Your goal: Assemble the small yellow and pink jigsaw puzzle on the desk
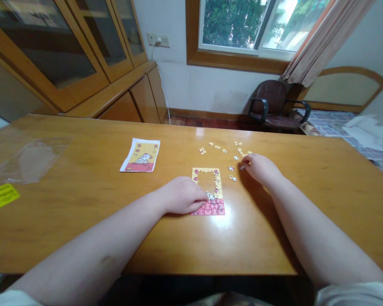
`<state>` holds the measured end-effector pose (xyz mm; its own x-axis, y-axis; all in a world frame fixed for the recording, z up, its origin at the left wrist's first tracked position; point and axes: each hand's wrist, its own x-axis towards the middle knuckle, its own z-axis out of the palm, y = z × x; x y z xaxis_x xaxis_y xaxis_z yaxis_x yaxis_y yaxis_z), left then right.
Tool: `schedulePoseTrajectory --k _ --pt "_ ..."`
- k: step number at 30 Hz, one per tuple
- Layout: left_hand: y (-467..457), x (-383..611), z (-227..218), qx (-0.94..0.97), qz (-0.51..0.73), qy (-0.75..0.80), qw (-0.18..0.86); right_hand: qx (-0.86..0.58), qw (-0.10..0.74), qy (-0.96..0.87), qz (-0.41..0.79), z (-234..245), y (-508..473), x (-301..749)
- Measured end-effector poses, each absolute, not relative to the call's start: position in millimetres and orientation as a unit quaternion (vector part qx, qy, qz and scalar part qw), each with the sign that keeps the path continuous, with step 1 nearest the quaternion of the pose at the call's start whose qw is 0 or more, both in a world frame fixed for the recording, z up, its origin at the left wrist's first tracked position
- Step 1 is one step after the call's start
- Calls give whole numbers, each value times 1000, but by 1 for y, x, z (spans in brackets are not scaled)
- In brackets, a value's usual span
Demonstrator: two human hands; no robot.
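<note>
A small, partly assembled jigsaw puzzle (210,187) lies on the wooden table (83,204), its yellow frame and pink bottom rows joined around a bare centre. My left hand (183,196) rests on the puzzle's lower left corner, fingers curled and pressing it down. My right hand (258,166) is to the right of the puzzle, its fingertips pinched at a loose puzzle piece (242,167) on the table. Several more loose pieces (225,151) are scattered just beyond, toward the far edge. A printed reference picture (141,155) of the puzzle lies flat to the left.
A clear plastic bag (28,157) and a yellow label (0,197) lie at the table's left end. Wooden glass-door cabinets (83,46) stand behind on the left. A dark office chair (274,106) sits under the window beyond the table.
</note>
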<state>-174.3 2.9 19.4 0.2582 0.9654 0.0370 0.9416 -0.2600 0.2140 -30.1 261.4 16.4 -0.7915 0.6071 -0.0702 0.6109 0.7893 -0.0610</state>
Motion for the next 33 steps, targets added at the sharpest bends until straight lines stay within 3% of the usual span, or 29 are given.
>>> schedulePoseTrajectory --k 5,9,18,25,33 --pt "3 -174 19 790 82 604 73 265 -29 963 -22 8 273 -29" --pt "3 -175 19 789 96 602 74 193 -14 980 -36 1 275 -32" --pt "1 -160 28 779 52 620 72 296 -23 948 -110 0 272 -36" --pt "-4 -148 29 754 33 650 87 275 -8 955 -111 1 273 -38" --pt "-2 -149 27 733 -5 672 110 334 -67 923 -181 6 269 -35"
